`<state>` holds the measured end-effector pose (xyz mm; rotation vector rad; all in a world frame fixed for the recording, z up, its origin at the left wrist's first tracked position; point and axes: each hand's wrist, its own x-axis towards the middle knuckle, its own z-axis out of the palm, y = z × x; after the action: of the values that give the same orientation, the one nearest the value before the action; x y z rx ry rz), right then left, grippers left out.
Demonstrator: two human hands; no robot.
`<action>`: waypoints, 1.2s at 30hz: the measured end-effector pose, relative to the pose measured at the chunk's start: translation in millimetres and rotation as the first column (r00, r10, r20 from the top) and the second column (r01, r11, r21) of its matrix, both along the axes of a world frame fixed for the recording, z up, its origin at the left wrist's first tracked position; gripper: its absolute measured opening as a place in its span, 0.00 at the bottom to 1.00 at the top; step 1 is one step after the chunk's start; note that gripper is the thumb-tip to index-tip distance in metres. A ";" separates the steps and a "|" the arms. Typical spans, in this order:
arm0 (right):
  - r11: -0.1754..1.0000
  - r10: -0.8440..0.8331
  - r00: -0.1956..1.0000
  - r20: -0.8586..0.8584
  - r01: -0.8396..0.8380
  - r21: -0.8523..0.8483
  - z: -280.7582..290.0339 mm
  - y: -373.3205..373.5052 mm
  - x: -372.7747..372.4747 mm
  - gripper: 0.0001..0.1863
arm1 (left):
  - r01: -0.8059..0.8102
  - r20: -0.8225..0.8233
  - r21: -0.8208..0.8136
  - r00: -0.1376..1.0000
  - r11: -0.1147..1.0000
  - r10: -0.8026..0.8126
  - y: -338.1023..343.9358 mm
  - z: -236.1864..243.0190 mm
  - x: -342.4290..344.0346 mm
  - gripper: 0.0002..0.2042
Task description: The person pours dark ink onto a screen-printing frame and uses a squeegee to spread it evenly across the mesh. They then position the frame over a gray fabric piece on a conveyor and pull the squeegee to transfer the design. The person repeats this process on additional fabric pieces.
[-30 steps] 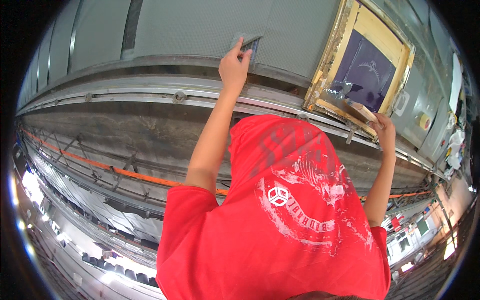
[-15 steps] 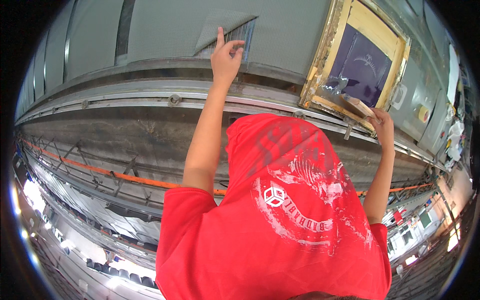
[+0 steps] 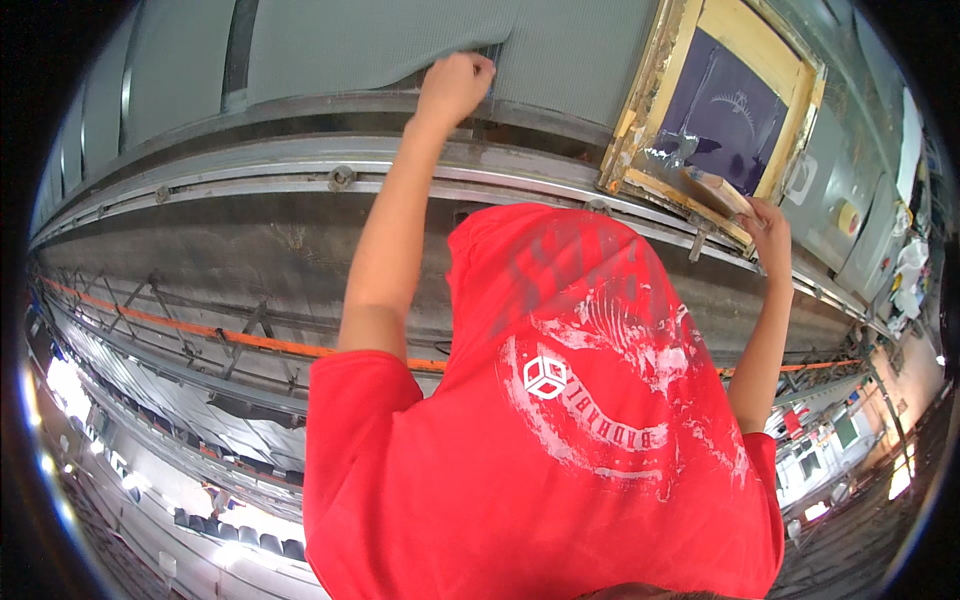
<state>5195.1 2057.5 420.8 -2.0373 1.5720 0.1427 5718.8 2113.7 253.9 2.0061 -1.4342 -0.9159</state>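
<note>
- Screen frame (image 3: 745,30), cream-coloured and smeared along its rims, lies at the upper right, its purple mesh (image 3: 740,85) showing a pale curved figure with rib-like lines; a whitish, shiny smear and a darker patch mark the mesh's lower part.
- Right hand (image 3: 771,238), right of centre, grips the near end of a wooden squeegee (image 3: 722,193). From where I stand, the tool slants up and left, its far end over the lower border of the frame; whether it touches there I cannot tell.
- Left hand (image 3: 455,88), top centre, has its fingers curled in, right by the lifted edge of a grey textured sheet (image 3: 370,45). I cannot tell whether the fingers pinch that edge.
- The sheet spreads across the top of the frame, and its edge rises in a curve beside the knuckles.
- A metal rail (image 3: 280,170) with round knobs runs across below both the sheet and the screen frame.
- A roll of tape (image 3: 848,218) sits at the right, beyond the squeegee hand.
- The worker's red shirt (image 3: 430,490), printed in white and dark, fills the lower centre; an orange bar (image 3: 215,332) crosses at the left behind it.
</note>
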 end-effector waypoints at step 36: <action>0.999 -0.016 0.996 -0.083 0.019 0.031 -6.4 -6.4 -9.8 0.18 | 0.337 -0.607 0.508 0.793 0.793 0.051 -51.0 26.7 35.1 0.09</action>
<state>5185.3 2051.1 414.4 -2.0157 1.6269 0.2465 5753.9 2062.7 280.6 1.7150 -1.0058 -2.0760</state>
